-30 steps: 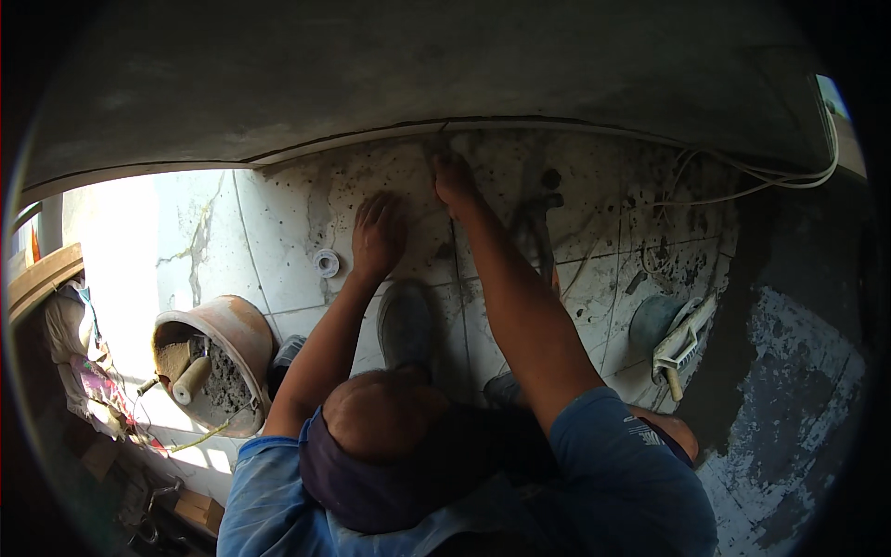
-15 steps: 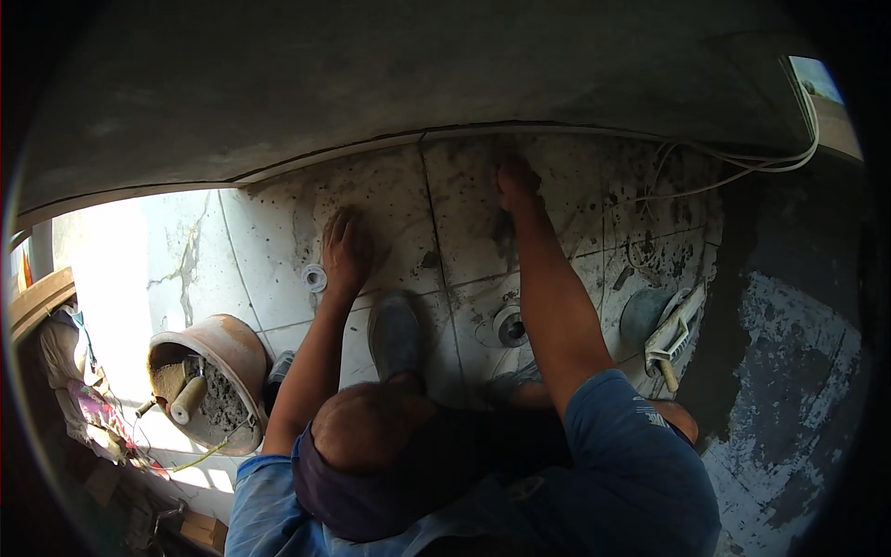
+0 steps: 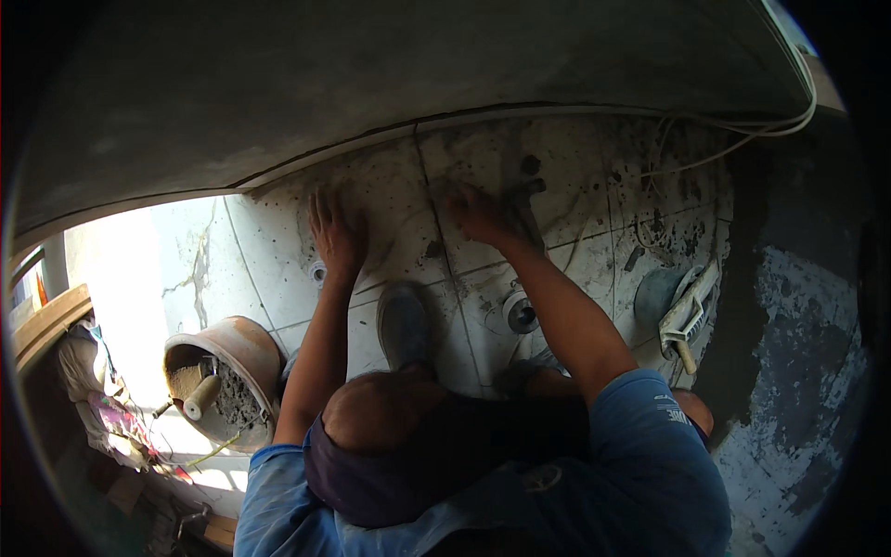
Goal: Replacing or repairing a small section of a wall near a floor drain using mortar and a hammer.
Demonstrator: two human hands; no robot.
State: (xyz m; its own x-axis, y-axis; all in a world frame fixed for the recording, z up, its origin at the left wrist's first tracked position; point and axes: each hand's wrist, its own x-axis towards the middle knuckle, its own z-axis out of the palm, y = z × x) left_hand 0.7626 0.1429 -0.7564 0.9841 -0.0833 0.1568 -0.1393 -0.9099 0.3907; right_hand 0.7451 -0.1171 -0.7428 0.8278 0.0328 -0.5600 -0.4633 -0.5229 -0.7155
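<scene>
My left hand [image 3: 339, 232] rests with spread fingers on the stained white tile floor [image 3: 251, 232], near a small white plastic ring [image 3: 317, 273] partly behind its wrist. My right hand [image 3: 473, 212] is over a tile near a dark joint, fingers curled; whatever they hold is too dim to make out. Just right of it lies a hammer [image 3: 526, 200], with a dark round spot beside its head. A round metal fitting [image 3: 522, 316] sits by my right forearm.
A low grey wall [image 3: 445, 56] crosses the top. At left are a bucket of mortar [image 3: 232, 339] with a roller, wooden boards [image 3: 51, 325] and rags. White cables [image 3: 696, 160], a bowl with trowels [image 3: 659, 292] and rough screed [image 3: 789, 353] are at right.
My right hand has moved right, then back left and down toward me. My left hand shifted left, then slightly up the tile. The view has shifted a little.
</scene>
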